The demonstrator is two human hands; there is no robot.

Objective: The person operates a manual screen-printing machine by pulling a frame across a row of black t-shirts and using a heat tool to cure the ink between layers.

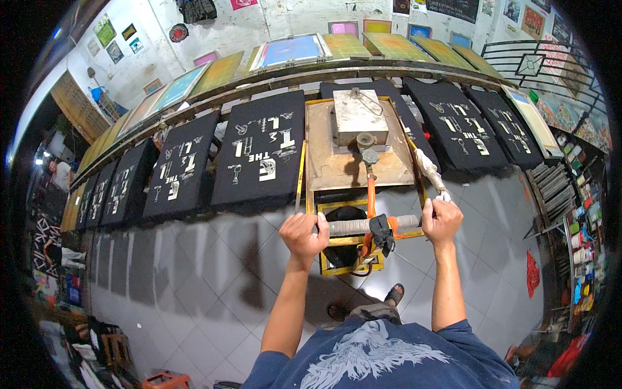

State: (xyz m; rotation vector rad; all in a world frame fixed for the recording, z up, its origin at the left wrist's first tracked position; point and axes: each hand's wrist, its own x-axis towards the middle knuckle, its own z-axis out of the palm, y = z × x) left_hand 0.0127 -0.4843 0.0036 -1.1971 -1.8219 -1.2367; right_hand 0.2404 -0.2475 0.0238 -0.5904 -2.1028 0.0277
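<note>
My left hand (304, 231) and my right hand (441, 217) are closed around the two ends of a grey wrapped crossbar (348, 227) on a yellow metal frame (300, 172). Black wrapping and orange material (382, 235) sit at the bar's middle. Beyond it, an orange lever (371, 193) runs up to knobs (369, 155). A flat, stained metal plate (327, 170) carries a white metal box (359, 113) with a cable on top. Beneath or behind the plate lies a black garment on a board, largely hidden. A white-wrapped length (427, 168) rises beside my right hand.
Black shirts (253, 155) with white prints lie on boards in a row (453, 123) either side. Screens (288, 48) lean behind them. A rack of containers (580, 240) stands right, a red stool (165, 381) lower left, and another person (59, 175) is at far left. Tiled floor (214, 272) surrounds my feet.
</note>
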